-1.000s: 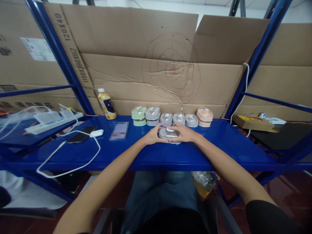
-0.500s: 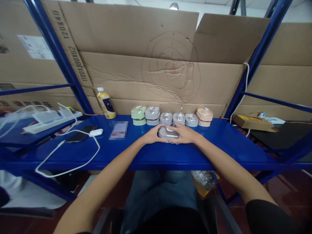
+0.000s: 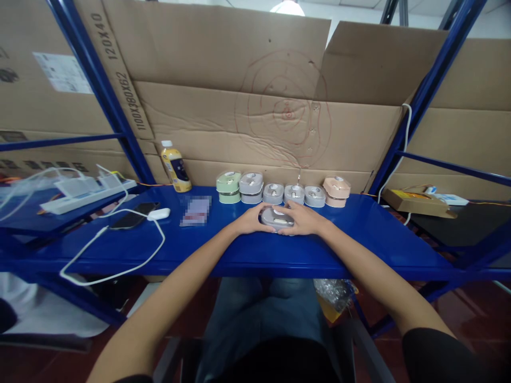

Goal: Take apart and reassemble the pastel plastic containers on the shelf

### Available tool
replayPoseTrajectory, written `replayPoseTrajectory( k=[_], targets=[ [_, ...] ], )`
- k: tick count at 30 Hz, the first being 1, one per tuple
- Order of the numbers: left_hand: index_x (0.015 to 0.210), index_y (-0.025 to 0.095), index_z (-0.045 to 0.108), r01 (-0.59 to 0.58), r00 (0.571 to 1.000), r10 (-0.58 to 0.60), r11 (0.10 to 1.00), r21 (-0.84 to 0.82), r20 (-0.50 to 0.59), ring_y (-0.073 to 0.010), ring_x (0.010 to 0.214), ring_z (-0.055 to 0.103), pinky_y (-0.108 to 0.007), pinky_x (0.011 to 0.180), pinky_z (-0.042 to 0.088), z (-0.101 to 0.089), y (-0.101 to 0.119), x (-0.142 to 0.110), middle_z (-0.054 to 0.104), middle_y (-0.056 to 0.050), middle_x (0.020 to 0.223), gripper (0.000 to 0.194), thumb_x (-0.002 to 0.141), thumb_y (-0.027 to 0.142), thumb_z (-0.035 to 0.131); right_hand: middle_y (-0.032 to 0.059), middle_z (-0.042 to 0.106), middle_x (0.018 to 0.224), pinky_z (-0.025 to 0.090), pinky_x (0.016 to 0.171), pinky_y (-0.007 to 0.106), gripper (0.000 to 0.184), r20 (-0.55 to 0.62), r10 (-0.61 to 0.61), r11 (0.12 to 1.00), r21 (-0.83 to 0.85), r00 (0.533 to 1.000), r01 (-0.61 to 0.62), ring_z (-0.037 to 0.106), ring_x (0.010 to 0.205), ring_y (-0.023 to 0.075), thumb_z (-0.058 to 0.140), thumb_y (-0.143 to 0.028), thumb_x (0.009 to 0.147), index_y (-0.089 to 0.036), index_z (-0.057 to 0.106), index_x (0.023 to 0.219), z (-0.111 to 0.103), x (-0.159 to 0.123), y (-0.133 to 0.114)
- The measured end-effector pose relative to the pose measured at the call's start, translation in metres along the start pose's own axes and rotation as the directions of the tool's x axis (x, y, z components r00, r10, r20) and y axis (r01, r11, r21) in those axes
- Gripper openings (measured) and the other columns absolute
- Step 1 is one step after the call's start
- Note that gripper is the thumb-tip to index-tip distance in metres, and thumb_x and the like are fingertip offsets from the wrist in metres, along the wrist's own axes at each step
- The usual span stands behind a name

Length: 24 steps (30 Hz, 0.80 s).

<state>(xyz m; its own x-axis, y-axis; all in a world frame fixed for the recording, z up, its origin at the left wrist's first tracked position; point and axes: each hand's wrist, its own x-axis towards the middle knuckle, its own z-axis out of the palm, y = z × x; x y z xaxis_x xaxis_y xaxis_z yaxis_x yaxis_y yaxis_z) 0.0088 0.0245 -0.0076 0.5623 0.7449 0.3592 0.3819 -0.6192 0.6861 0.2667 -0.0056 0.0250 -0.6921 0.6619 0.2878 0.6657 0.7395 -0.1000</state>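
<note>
Left hand: your left hand lies on the bench side of the grey oval case, with your left fingers curved against its left end, closed on it rather than spread wide.

Right hand: your right hand comes in from the other side, and your right fingers reach over the top of the case, nearly meeting your left fingers.

Case position: you have it near the front of the blue steel bench, just in front of the row of lidded cases. Your hands hide its underside, so you cannot tell whether it touches the bench.

Handling: it looks like stiff, light moulded plastic. The smooth shell may slip under damp fingertips, so a firm two-handed hold along its long edges seems safest. Keep pressure off the white fitting on top, which may be the most fragile part.

Row: behind it, a green case, five grey ones, and a peach case stand side by side.

Left of the row: a yellow-labelled bottle, a blurred packet, a black phone, a white cable and a white power strip.
</note>
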Motion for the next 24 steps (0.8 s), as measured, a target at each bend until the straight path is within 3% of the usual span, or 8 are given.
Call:
replayPoseTrajectory(
  k=[5,9,12,14,16,20,22,24],
  targets=[
    [0.139,0.02,0.057,0.046,0.999,-0.046,0.999,0.009,-0.008,-0.0346,0.125,0.064,-0.052,0.109,0.05,-0.004,0.005,-0.002,0.066,-0.012,0.136,0.092,0.06,0.049,0.095,0.0148,0.059,0.134,0.053,0.102,0.054,0.101,-0.004,0.026,0.988,0.149,1.0,-0.025,0.062,0.121,0.0362,0.079,-0.068,0.077,-0.03,0.038,0.161,0.004,-0.005,0.011],
    [0.14,0.017,0.056,0.095,0.993,-0.103,0.987,-0.129,-0.055,-0.0346,0.127,0.064,-0.053,0.112,0.049,-0.004,0.002,0.0,0.064,-0.016,0.138,0.095,0.059,0.046,0.096,0.014,0.064,0.139,0.048,0.109,0.057,0.096,-0.061,0.043,0.969,0.247,0.997,-0.027,0.061,0.128,0.0364,0.085,-0.061,0.073,-0.028,0.049,0.155,-0.002,-0.005,0.017],
    [0.142,0.018,0.051,0.032,0.984,-0.076,0.966,-0.257,-0.163,-0.0312,0.125,0.065,-0.052,0.112,0.049,-0.002,-0.004,0.004,0.064,-0.018,0.138,0.091,0.066,0.046,0.093,0.0122,0.064,0.143,0.046,0.111,0.054,0.083,-0.176,0.047,0.964,0.266,0.983,0.001,0.061,0.13,0.0343,0.083,-0.057,0.076,-0.027,0.056,0.149,-0.014,-0.006,0.021],
    [0.141,0.018,0.05,0.0,0.96,-0.073,0.965,-0.262,-0.269,-0.0291,0.122,0.066,-0.051,0.11,0.05,-0.001,-0.009,0.007,0.066,-0.017,0.133,0.083,0.073,0.047,0.088,0.0123,0.065,0.142,0.046,0.111,0.051,0.08,-0.258,0.123,0.97,0.234,0.958,-0.062,0.062,0.129,0.0335,0.081,-0.057,0.077,-0.026,0.058,0.147,-0.024,-0.007,0.026],
    [0.135,0.018,0.053,0.007,0.936,-0.086,0.974,-0.227,-0.34,-0.028,0.116,0.068,-0.05,0.105,0.053,0.0,-0.013,0.008,0.068,-0.015,0.124,0.073,0.076,0.047,0.085,0.0151,0.066,0.137,0.048,0.108,0.05,0.08,-0.343,0.303,0.951,0.164,0.889,-0.26,0.063,0.124,0.0351,0.078,-0.06,0.079,-0.023,0.058,0.147,-0.035,-0.008,0.035],
    [0.124,0.018,0.058,0.04,0.934,-0.087,0.99,-0.138,-0.347,-0.026,0.104,0.069,-0.046,0.093,0.057,0.004,-0.016,0.008,0.07,-0.012,0.112,0.059,0.077,0.045,0.083,0.0238,0.067,0.126,0.048,0.1,0.053,0.079,-0.486,0.592,0.734,-0.005,0.643,-0.68,0.061,0.121,0.042,0.069,-0.062,0.085,-0.014,0.057,0.146,-0.046,-0.003,0.052],
    [0.121,0.018,0.059,0.046,0.942,-0.078,0.993,-0.106,-0.326,-0.0252,0.101,0.069,-0.045,0.091,0.058,0.005,-0.015,0.008,0.069,-0.012,0.111,0.055,0.078,0.045,0.081,0.0287,0.063,0.129,0.047,0.098,0.053,0.076,-0.498,0.642,0.635,-0.081,0.583,-0.769,0.057,0.124,0.0452,0.068,-0.061,0.086,-0.01,0.057,0.142,-0.045,0.006,0.056],
    [0.12,0.018,0.06,0.055,0.949,-0.077,0.995,-0.081,-0.305,-0.0248,0.1,0.069,-0.044,0.088,0.058,0.006,-0.015,0.007,0.069,-0.012,0.111,0.052,0.079,0.044,0.079,0.0339,0.059,0.133,0.046,0.097,0.053,0.077,-0.49,0.673,0.566,-0.141,0.554,-0.812,0.055,0.125,0.0476,0.067,-0.061,0.088,-0.006,0.056,0.14,-0.04,0.016,0.058]
  ],
)
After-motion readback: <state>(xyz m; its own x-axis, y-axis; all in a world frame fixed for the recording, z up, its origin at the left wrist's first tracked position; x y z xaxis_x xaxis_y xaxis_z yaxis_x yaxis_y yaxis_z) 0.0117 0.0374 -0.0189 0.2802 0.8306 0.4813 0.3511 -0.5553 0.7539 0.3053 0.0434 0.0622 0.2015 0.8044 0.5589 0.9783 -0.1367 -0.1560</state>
